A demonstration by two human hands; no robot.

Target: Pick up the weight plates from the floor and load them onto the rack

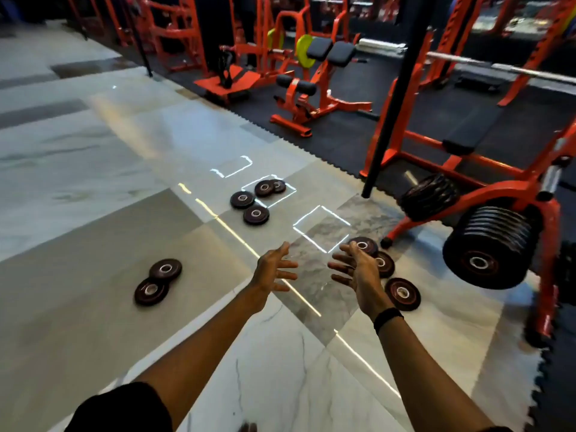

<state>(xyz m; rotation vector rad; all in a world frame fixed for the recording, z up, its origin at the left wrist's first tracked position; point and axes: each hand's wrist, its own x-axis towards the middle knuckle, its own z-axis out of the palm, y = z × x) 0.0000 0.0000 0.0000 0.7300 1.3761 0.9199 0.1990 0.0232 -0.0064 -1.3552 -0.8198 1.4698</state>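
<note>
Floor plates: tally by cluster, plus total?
Left pair: 2
Far cluster: 4
Cluster by the right hand, near the rack: 3
Total: 9 plates on the floor

Small dark round weight plates (256, 215) with pale centre holes, lying flat on the glossy tiled floor in three loose groups: two overlapping at left (158, 282), four farther off in the middle, three near right (402, 294). Orange rack (511, 194) at right, one peg loaded with stacked black plates (489, 247).
</note>
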